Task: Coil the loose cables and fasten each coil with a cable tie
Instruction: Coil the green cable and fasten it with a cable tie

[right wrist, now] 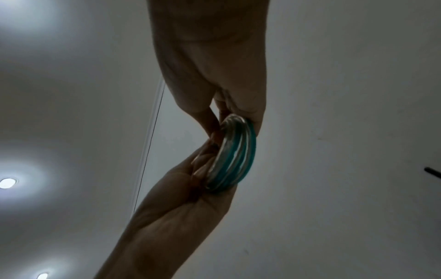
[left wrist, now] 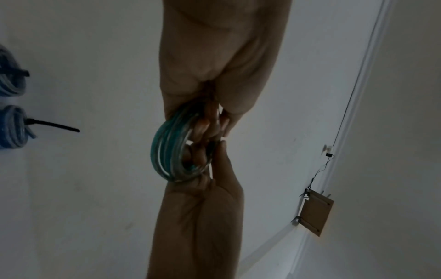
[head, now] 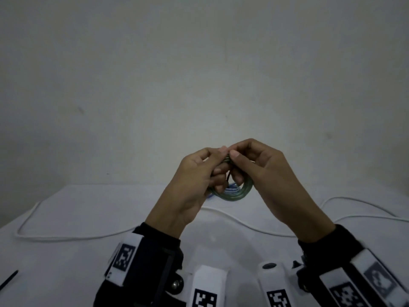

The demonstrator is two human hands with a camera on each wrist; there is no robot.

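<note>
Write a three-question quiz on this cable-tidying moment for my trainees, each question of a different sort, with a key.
1. True or false: the green coil lies flat on the table, untouched.
2. Which hands hold the green coil? A) left hand only B) right hand only C) both
3. Fill in: the long cable lying loose across the table is ___ in colour.

Key
1. False: it is held up off the table.
2. C: fingers of both hands curl round it at the top.
3. White: the white cable lies uncoiled, while two blue coils beside the hands already carry black ties.
</note>
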